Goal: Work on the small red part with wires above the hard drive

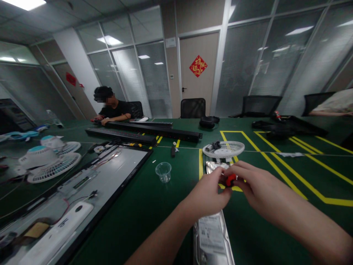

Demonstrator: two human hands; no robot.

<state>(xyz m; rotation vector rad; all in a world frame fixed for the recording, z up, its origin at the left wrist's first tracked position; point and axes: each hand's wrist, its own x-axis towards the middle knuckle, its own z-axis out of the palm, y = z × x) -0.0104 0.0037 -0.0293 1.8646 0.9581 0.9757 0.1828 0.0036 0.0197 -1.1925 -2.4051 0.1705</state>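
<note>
Held between both hands is a small red-and-black object (pixel 231 179), its kind mostly hidden by the fingers. My left hand (pixel 211 191) is closed on its left side, thumb and fingers pinched together. From the right, my right hand (pixel 255 182) grips it with bent fingers. Below the hands lies a hard disk drive (pixel 212 235) with its label facing up, partly covered by my left wrist. Just beyond my fingers is a shiny silver metal piece (pixel 211 166), partly hidden by them.
A clear plastic cup (pixel 163 172) stands left of my hands. Beyond them lies a white fan grille (pixel 223 149) with dark parts in it. A large flat panel (pixel 110 180) and fan parts (pixel 41 158) fill the left. Across the table (pixel 138 221) sits a person (pixel 116 106) behind long black bars (pixel 149 130).
</note>
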